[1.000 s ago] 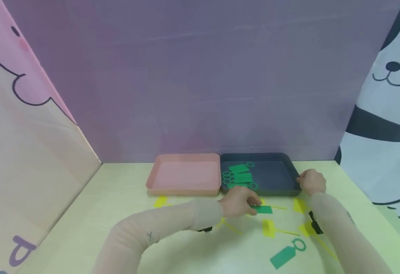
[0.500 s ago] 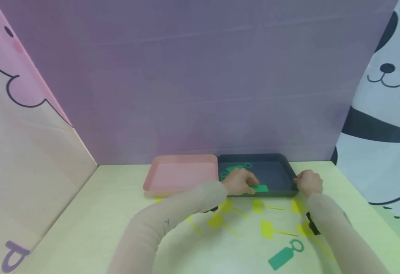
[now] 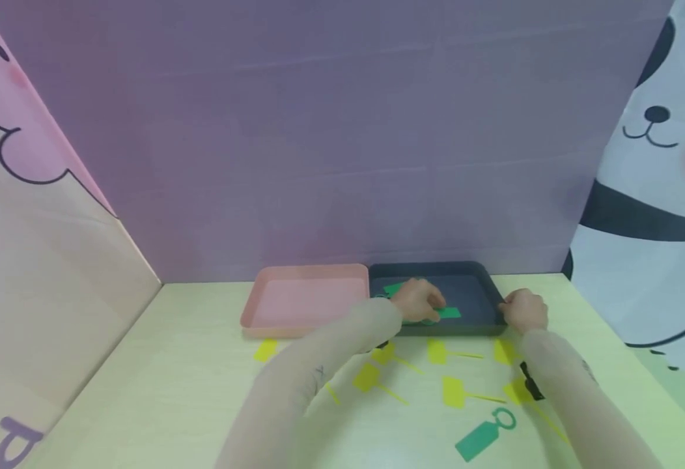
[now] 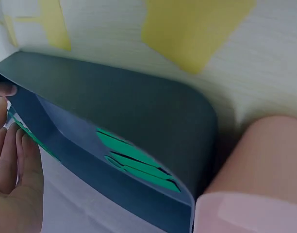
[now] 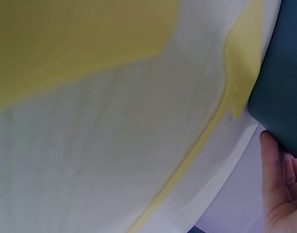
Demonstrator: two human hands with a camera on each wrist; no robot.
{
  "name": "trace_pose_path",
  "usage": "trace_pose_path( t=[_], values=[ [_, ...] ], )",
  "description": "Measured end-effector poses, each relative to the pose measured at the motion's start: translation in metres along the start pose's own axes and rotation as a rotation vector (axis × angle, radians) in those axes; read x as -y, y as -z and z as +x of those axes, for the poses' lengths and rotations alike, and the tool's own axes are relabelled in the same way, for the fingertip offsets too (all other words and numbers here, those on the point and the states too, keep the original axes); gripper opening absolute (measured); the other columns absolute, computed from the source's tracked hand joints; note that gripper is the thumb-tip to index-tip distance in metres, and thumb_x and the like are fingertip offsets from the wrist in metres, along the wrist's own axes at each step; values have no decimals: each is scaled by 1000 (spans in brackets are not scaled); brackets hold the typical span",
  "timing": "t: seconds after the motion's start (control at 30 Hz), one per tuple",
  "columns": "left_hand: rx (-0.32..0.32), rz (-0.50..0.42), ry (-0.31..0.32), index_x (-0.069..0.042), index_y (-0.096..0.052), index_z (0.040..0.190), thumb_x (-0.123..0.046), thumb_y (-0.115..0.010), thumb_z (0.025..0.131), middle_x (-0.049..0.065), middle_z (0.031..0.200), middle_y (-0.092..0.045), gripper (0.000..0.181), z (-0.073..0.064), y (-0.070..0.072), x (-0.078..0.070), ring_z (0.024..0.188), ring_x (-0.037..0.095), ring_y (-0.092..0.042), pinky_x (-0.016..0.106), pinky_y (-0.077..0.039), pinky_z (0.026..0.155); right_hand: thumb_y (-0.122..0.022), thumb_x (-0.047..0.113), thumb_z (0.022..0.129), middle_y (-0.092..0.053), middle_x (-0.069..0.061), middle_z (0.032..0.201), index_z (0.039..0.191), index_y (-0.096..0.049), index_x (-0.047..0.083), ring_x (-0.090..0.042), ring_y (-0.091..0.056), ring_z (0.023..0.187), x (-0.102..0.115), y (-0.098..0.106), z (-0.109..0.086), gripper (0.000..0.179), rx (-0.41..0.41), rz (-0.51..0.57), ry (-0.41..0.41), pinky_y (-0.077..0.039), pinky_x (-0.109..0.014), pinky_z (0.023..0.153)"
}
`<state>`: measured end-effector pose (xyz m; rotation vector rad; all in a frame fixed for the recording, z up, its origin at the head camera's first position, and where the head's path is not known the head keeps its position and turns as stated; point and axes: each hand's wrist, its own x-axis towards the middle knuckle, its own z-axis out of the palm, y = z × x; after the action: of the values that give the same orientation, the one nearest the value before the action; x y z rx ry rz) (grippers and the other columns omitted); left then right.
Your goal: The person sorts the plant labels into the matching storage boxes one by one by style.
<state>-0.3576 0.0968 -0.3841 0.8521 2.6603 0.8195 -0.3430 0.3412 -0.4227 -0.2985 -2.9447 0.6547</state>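
In the head view my left hand (image 3: 417, 301) pinches a flat green ring-ended tag (image 3: 450, 313) over the dark tray (image 3: 465, 330). Its fingers reach past the tray wall in the left wrist view, where the tag shows as a thin green edge (image 4: 39, 141). More green tags (image 4: 139, 167) lie inside the tray, partly covered by the left hand in the head view. My right hand (image 3: 527, 311) holds the tray's right side, thumb and fingers at the wall (image 5: 284, 87). One green tag with a ring (image 3: 477, 441) lies on the table near the front.
An empty pink tray (image 3: 313, 299) stands against the dark tray's left side. Several yellow tags with thin straps (image 3: 453, 392) are spread over the table (image 3: 161, 391) in front of the trays, some partly under the forearms. A purple cloth wall (image 3: 342, 143) rises behind.
My left hand has lifted the green tag off the table in front and carried it back over the dark tray. The right hand has stayed at the tray's right side.
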Motion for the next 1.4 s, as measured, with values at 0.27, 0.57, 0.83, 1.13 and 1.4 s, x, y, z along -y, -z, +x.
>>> trace_pose_path(
  t=[0.27,0.57,0.83,1.13,1.4],
  values=[
    [8,41,42,-21,-67,108,-19,-72,78,-9,105,-67,31,18,-13,-3,95,4,-60,16,-49,76,-55,13,83,-65,-25,89,94,-63,-10,-38,-59,79,2,6,-9,27,-20,-1,2,-44,-50,72],
    [5,66,50,-21,-69,106,-18,-74,75,-10,102,-68,31,28,-26,-10,91,3,-61,14,-48,73,-54,13,84,-66,-25,91,95,-65,-9,-35,-59,76,2,0,-11,27,-13,-6,-19,-46,-46,68],
    [0,52,80,-22,-70,102,-18,-75,72,-10,101,-68,30,34,-35,-8,90,4,-61,16,-49,76,-55,14,85,-65,-25,95,97,-64,-8,-34,-59,78,6,1,-13,27,4,-2,-29,-46,-45,68],
    [-16,96,70,-23,-70,102,-16,-73,76,-11,98,-69,27,37,-46,-12,90,5,-60,16,-47,79,-55,14,84,-66,-24,93,95,-66,-7,-35,-60,78,8,2,-14,26,-3,12,-23,-47,-46,68],
    [-29,82,100,-24,-70,99,-12,-73,75,-10,96,-69,26,38,-49,-7,88,5,-61,16,-48,77,-56,14,84,-68,-21,88,92,-68,-5,-30,-59,72,16,-1,-15,23,-9,11,-16,-48,-44,66]
  ],
)
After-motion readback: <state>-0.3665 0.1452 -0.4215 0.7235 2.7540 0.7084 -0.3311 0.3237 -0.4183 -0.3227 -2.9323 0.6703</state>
